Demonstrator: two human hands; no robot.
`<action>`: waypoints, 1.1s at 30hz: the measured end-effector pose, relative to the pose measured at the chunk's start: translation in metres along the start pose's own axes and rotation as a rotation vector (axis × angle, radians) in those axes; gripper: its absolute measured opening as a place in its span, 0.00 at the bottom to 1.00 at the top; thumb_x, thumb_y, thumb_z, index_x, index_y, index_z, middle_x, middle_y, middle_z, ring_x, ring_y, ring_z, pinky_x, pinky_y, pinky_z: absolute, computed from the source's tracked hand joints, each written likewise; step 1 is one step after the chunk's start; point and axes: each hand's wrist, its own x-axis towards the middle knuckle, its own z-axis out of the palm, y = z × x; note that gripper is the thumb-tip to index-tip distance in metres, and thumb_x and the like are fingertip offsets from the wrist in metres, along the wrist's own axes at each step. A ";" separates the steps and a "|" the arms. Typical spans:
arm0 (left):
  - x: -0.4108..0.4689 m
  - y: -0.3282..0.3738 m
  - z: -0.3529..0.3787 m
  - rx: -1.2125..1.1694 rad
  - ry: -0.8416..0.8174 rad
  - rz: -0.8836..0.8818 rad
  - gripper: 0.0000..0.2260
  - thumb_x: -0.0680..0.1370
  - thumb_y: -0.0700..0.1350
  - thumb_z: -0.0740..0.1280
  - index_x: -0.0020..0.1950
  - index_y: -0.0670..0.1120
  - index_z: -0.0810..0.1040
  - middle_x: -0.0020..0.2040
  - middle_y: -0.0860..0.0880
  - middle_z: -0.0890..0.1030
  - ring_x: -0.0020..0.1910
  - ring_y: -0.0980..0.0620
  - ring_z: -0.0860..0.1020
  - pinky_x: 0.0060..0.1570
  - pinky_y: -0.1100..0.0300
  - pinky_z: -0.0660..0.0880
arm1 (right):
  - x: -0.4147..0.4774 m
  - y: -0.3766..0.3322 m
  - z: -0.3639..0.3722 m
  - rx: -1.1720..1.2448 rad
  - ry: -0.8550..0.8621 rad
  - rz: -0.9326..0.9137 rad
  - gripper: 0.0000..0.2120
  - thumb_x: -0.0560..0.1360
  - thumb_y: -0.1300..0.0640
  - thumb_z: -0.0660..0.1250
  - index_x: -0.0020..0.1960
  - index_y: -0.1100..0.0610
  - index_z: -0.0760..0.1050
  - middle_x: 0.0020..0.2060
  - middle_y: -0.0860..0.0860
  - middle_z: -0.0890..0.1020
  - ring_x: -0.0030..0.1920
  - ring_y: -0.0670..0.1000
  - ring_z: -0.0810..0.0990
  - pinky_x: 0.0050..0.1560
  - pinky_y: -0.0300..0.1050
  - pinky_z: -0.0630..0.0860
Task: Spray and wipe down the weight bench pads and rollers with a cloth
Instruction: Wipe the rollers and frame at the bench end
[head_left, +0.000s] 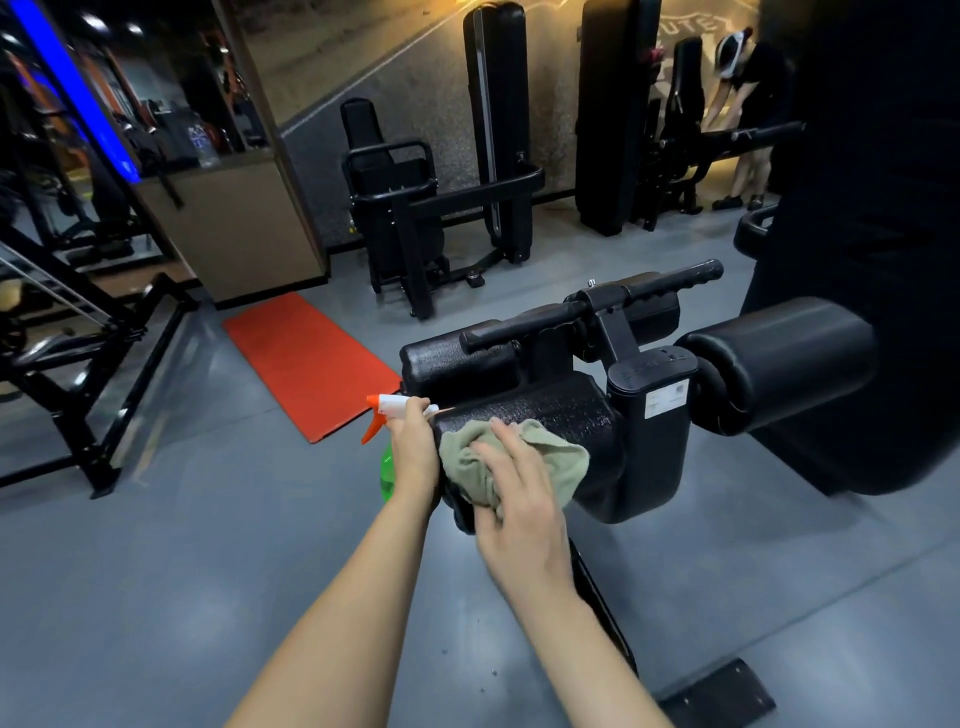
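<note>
Where roller (550, 410) ends, hand (519, 499) presses cloth (563, 457).

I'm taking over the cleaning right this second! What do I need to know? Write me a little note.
Left hand grips the spray bottle, just off the near roller's end.
Right hand presses the green cloth onto the near roller, fingers straight.
Done: the wipe is on this roller; the picture does not show which other parts are already clean.
Left: finish this roller, then probably the far roller, the right-side roller and anything else unwiped.
</note>
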 end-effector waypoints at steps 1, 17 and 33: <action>0.007 -0.005 -0.001 0.009 0.003 -0.001 0.28 0.63 0.59 0.67 0.61 0.51 0.73 0.49 0.46 0.83 0.54 0.40 0.82 0.66 0.34 0.72 | 0.003 0.004 -0.005 0.003 -0.032 -0.015 0.29 0.67 0.66 0.63 0.66 0.50 0.75 0.75 0.45 0.69 0.75 0.52 0.66 0.72 0.52 0.69; -0.028 0.018 0.004 0.103 -0.003 0.047 0.23 0.59 0.61 0.64 0.52 0.56 0.72 0.53 0.43 0.83 0.59 0.37 0.81 0.64 0.35 0.73 | -0.023 0.029 0.007 -0.098 0.188 0.085 0.26 0.78 0.58 0.69 0.72 0.60 0.65 0.75 0.60 0.65 0.79 0.60 0.60 0.73 0.60 0.69; -0.044 0.024 0.006 0.149 0.050 0.088 0.27 0.71 0.55 0.63 0.68 0.46 0.72 0.52 0.47 0.82 0.50 0.47 0.79 0.45 0.56 0.72 | 0.019 0.048 -0.032 -0.203 0.365 0.303 0.13 0.72 0.59 0.70 0.53 0.64 0.73 0.58 0.58 0.69 0.53 0.59 0.66 0.57 0.59 0.69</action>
